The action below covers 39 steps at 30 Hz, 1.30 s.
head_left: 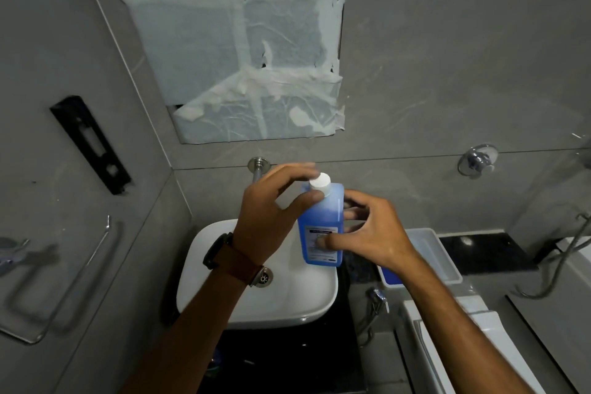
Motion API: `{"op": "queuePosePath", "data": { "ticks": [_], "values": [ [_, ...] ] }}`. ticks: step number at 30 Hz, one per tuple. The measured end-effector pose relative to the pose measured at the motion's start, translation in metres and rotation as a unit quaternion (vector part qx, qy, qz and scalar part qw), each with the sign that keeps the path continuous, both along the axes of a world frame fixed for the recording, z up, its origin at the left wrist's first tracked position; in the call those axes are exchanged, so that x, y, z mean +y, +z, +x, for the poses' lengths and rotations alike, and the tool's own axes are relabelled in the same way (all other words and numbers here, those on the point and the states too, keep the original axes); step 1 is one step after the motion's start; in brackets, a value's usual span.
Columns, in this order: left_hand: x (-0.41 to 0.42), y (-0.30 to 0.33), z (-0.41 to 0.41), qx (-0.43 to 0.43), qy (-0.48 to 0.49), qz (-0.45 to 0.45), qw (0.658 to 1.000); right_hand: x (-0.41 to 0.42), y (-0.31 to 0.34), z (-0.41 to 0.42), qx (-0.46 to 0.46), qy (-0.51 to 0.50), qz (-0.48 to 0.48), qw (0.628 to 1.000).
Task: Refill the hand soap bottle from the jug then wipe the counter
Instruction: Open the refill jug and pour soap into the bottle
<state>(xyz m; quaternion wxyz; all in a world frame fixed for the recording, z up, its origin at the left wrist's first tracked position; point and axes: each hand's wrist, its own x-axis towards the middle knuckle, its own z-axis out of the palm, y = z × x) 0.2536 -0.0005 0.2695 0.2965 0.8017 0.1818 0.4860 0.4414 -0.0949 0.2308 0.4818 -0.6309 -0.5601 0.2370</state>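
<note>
A clear bottle of blue liquid (320, 227) with a white label is held upright above the right rim of the white basin (287, 301). My right hand (371, 237) grips its body from the right, thumb on the label. My left hand (271, 217) reaches in from the left, thumb and fingers pinching the white screw cap (320, 182). A watch with a brown strap (230, 261) is on my left wrist. The liquid fills about two thirds of the bottle.
A white plastic tray (428, 253) holding something blue lies on the dark counter (479, 249) right of the basin. A wall tap (258, 168) sits behind my left hand. A paper-covered mirror hangs above. A towel rail (64, 281) is on the left wall, a toilet lid at lower right.
</note>
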Motion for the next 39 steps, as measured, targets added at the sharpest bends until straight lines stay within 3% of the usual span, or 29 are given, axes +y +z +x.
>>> {"op": "queuePosePath", "data": {
  "ticks": [13,18,25,29,39],
  "values": [
    [-0.009,0.007,-0.015,0.035,-0.022,0.01,0.999,-0.003,0.007,-0.012,-0.003,0.014,0.008,1.0],
    [-0.007,0.007,-0.017,0.008,-0.006,0.024,1.0,-0.005,0.003,-0.013,-0.007,0.014,0.009,1.0],
    [-0.004,-0.008,-0.031,-0.092,-0.011,-0.133,0.987,-0.009,-0.018,-0.015,0.008,0.016,-0.005,1.0],
    [0.0,-0.051,-0.055,-0.064,0.06,-0.141,0.986,-0.015,-0.042,-0.011,0.026,0.003,-0.028,0.999],
    [-0.048,-0.243,-0.081,0.158,0.132,-0.266,0.942,-0.045,-0.115,-0.008,0.046,-0.01,-0.107,0.993]
  ]
}}
